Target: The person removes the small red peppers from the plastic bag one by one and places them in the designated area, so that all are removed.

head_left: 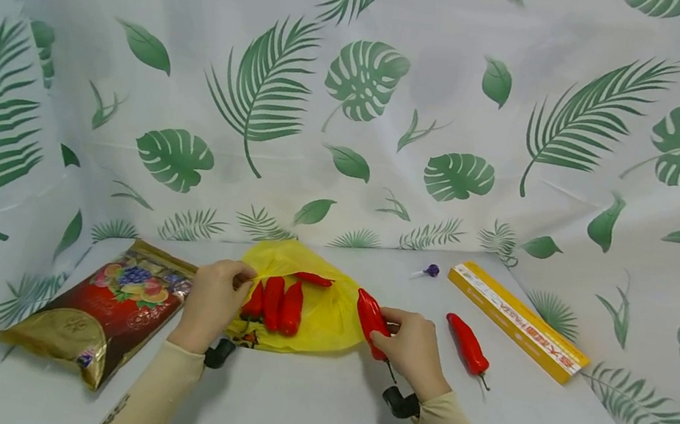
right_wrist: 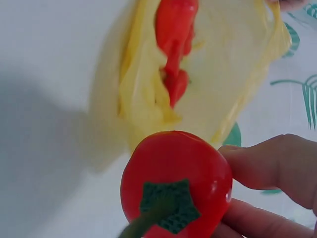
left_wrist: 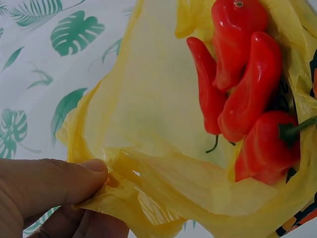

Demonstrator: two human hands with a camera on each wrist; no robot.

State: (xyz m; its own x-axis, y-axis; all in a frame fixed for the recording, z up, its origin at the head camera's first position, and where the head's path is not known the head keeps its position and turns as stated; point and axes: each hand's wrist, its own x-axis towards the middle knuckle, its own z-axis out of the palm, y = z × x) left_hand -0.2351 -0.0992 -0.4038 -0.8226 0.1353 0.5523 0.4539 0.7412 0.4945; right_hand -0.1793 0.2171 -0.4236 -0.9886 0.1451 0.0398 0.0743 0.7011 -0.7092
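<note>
A yellow plastic bag (head_left: 323,320) lies spread on the table with several red chili peppers (left_wrist: 252,84) in it. My left hand (head_left: 215,300) pinches the bag's edge between thumb and fingers, clearly seen in the left wrist view. Near the bag's right side, my right hand (head_left: 415,346) holds another red chili pepper (right_wrist: 176,183) between thumb and fingers. Its green stem faces the right wrist camera. One more red chili pepper (head_left: 467,343) lies on the table to the right of that hand.
At the left lies a red and gold food packet (head_left: 120,296), close beside the left hand. A long yellow pasta box (head_left: 516,321) rests at the back right. A small purple lollipop (head_left: 431,270) is behind the right hand. Leaf-printed cloth (head_left: 413,90) walls the table.
</note>
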